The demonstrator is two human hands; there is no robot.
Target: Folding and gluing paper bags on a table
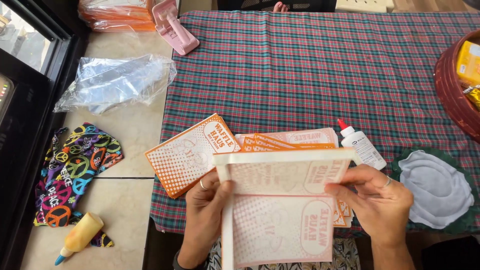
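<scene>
Across most of the frame lies a red-green plaid tablecloth (310,65), w/ a stack of orange-printed flat paper bags (187,152) fanned at lower centre. Lower centre, just below the stack, a pale paper bag w/ folded top edge (282,210) is held upright-ish betw. both hands. Left hand (205,215) grips its left edge, thumb on front; right hand (377,200) pinches its right edge. Right of stack, a small white glue bottle w/ red tip (362,145) lies tilted, touching the bag's top corner area.

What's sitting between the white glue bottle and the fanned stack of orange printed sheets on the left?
In the head view, more orange printed sheets lie between glue bottle and stack.
</scene>
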